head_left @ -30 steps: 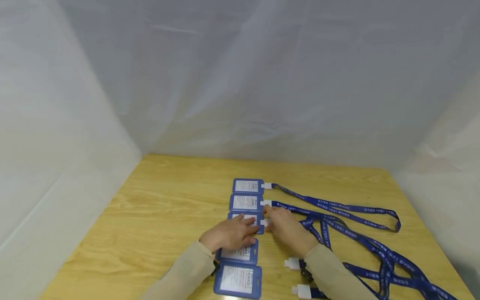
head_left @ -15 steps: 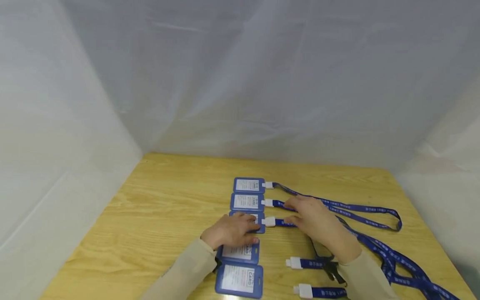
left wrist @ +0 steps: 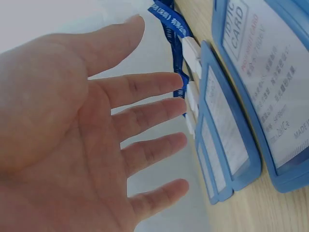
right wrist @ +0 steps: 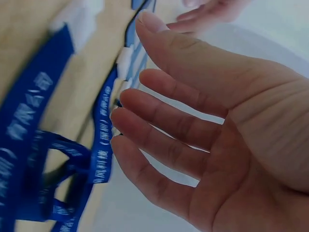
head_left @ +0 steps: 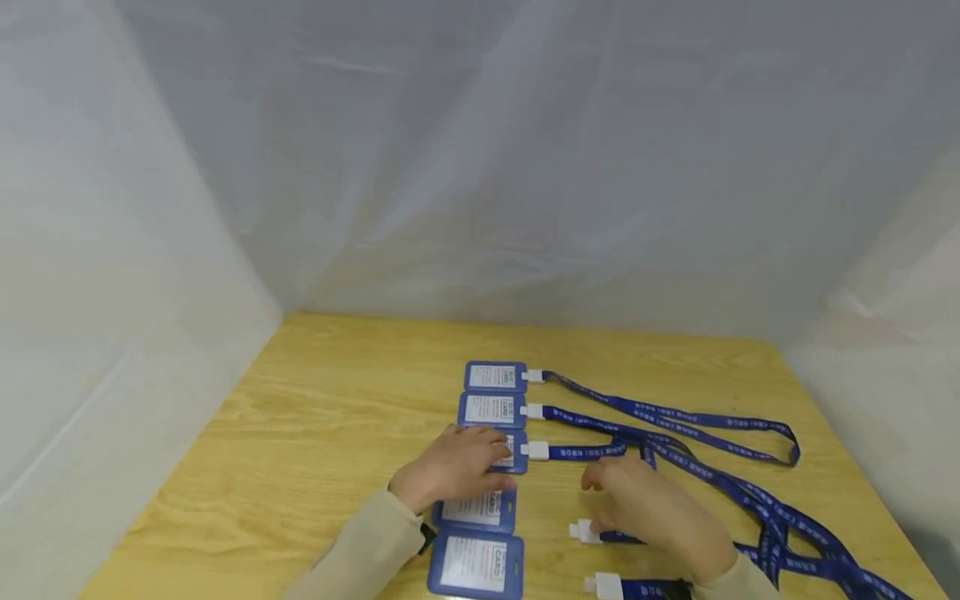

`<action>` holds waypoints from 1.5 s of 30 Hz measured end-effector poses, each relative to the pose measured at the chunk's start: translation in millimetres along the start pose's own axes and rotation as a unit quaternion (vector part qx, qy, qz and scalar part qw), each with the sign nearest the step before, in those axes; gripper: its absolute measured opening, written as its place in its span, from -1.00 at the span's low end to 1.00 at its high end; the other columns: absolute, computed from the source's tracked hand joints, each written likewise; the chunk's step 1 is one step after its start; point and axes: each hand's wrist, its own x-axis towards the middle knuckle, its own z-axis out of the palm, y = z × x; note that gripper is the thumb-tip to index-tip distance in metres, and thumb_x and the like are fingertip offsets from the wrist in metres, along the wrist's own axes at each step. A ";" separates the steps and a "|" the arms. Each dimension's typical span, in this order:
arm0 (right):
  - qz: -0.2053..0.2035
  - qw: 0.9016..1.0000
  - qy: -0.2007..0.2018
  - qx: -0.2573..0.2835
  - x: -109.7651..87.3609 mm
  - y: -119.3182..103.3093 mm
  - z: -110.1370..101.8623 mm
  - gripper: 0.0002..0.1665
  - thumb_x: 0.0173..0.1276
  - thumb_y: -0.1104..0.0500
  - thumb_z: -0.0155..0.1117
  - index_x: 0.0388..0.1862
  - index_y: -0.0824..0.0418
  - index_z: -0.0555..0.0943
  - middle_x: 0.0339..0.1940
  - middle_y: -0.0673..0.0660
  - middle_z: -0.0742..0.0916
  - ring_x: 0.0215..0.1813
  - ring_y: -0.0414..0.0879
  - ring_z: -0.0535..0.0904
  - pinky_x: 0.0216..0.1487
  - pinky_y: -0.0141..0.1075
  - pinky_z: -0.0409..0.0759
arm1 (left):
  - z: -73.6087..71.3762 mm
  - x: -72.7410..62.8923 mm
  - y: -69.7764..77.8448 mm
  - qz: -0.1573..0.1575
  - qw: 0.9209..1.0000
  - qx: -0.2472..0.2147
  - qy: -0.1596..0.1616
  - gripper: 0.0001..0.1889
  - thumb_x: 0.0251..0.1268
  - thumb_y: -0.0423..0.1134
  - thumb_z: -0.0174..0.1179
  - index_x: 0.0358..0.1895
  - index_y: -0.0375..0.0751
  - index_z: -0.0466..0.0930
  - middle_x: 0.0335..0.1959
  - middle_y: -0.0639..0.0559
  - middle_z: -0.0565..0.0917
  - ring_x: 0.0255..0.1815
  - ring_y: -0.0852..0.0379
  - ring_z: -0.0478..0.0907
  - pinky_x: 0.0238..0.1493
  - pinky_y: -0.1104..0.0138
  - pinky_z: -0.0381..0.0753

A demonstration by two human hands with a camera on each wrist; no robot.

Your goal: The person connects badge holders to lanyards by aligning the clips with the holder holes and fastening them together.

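Observation:
My left hand, fingers extended, lies over the third blue badge holder and partly over the fourth badge holder. Whether it touches them cannot be told. A white clip meets the third holder's slot, with a dark blue lanyard running right from it. Loosely bent and holding nothing, the fingers of my right hand hover by another lanyard's white clip; contact is unclear. That clip lies apart from the fourth holder. In the right wrist view, blue printed straps lie beyond the fingertips.
Two farther badge holders have lanyards at their slots. Nearest is a fifth holder, with a separate white clip to its right. Overlapping straps spread across the right of the wooden table. Pale sheeting surrounds it.
My right hand has left the third holder's clip, moved right along its strap, then come down toward the clip nearer me. My left hand has barely moved.

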 end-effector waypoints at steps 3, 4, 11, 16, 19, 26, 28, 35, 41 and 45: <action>-0.003 1.000 -0.020 0.016 -4.3 5.6 7.3 -0.59 0.07 0.14 0.64 -0.10 0.17 0.72 -0.15 0.03 0.76 -0.07 0.00 0.66 -0.02 -0.01 0.69 | -0.4 -7.0 1.5 0.007 1.000 -0.007 0.003 -0.43 0.44 0.22 0.10 0.34 -0.03 0.55 0.40 0.02 0.52 0.47 -0.04 0.38 0.48 -0.17 0.30; -0.004 0.999 -0.028 0.021 -5.1 7.5 9.8 -0.60 0.07 0.13 0.64 -0.11 0.15 0.72 -0.16 0.00 0.75 -0.08 -0.02 0.65 -0.02 -0.01 0.69 | -0.3 -9.6 2.2 0.010 1.000 -0.008 0.002 -0.43 0.45 0.22 0.10 0.33 -0.03 0.56 0.39 0.03 0.53 0.46 -0.03 0.40 0.47 -0.15 0.32; -0.001 0.998 -0.051 0.032 -1.0 16.6 22.0 -0.64 0.06 0.14 0.65 -0.15 0.09 0.74 -0.21 -0.09 0.74 -0.11 -0.08 0.63 -0.02 -0.03 0.68 | 2.8 -24.5 8.2 0.032 0.999 0.002 -0.010 -0.46 0.45 0.22 0.10 0.33 0.03 0.55 0.35 0.06 0.57 0.37 0.02 0.48 0.37 -0.04 0.48; -0.001 0.999 -0.039 0.008 -0.5 17.8 26.3 -0.71 0.08 0.15 0.63 -0.22 0.06 0.74 -0.29 -0.14 0.70 -0.18 -0.16 0.58 -0.10 -0.11 0.66 | 5.3 -31.3 9.1 0.031 0.999 0.000 -0.009 -0.46 0.45 0.21 0.11 0.33 0.02 0.55 0.33 0.07 0.59 0.35 0.03 0.49 0.34 -0.06 0.51; -0.015 1.000 -0.026 -0.003 -1.4 18.6 28.6 -0.75 0.10 0.14 0.62 -0.24 0.05 0.74 -0.31 -0.16 0.68 -0.23 -0.22 0.57 -0.15 -0.19 0.65 | 7.1 -34.7 7.7 0.029 0.999 -0.009 -0.012 -0.46 0.43 0.20 0.13 0.33 0.02 0.56 0.31 0.08 0.59 0.33 0.04 0.50 0.31 -0.03 0.54; -0.051 0.998 0.006 -0.023 -2.3 20.1 32.0 -0.83 0.18 0.18 0.56 -0.25 0.09 0.74 -0.32 -0.15 0.69 -0.28 -0.24 0.59 -0.26 -0.30 0.63 | 10.3 -42.1 5.0 0.034 0.999 -0.034 -0.020 -0.47 0.44 0.19 0.13 0.35 0.04 0.54 0.33 0.08 0.58 0.32 0.06 0.50 0.28 -0.01 0.56; -0.042 0.998 0.015 -0.034 -1.7 18.3 31.8 -0.82 0.20 0.17 0.55 -0.23 0.11 0.74 -0.32 -0.12 0.70 -0.27 -0.22 0.60 -0.24 -0.27 0.65 | 11.5 -44.9 4.7 0.037 0.998 -0.041 -0.020 -0.48 0.44 0.18 0.13 0.35 0.06 0.54 0.34 0.08 0.57 0.35 0.04 0.49 0.31 -0.04 0.54; -0.052 0.995 0.068 -0.048 -3.8 9.7 28.4 -0.74 0.20 0.19 0.54 -0.15 0.24 0.74 -0.22 0.03 0.76 -0.17 -0.05 0.68 -0.16 -0.13 0.71 | 21.4 -56.1 5.8 0.073 0.995 -0.058 -0.031 -0.54 0.49 0.13 0.11 0.34 0.10 0.55 0.38 0.10 0.54 0.41 0.06 0.43 0.40 0.04 0.48; -0.082 0.989 0.115 -0.052 -7.4 5.8 23.1 -0.77 0.21 0.21 0.52 -0.16 0.25 0.75 -0.21 0.07 0.79 -0.17 -0.05 0.71 -0.15 -0.17 0.73 | 25.3 -61.7 6.4 0.068 0.996 -0.044 -0.031 -0.55 0.48 0.13 0.12 0.32 0.12 0.57 0.38 0.12 0.54 0.42 0.06 0.42 0.42 0.05 0.46; -0.084 0.986 0.130 -0.067 -7.1 3.1 20.3 -0.76 0.20 0.20 0.53 -0.16 0.25 0.76 -0.21 0.09 0.80 -0.18 -0.04 0.71 -0.14 -0.15 0.74 | 25.5 -62.6 6.6 0.063 0.996 -0.038 -0.040 -0.57 0.47 0.12 0.13 0.30 0.13 0.59 0.39 0.13 0.53 0.44 0.05 0.40 0.43 0.03 0.45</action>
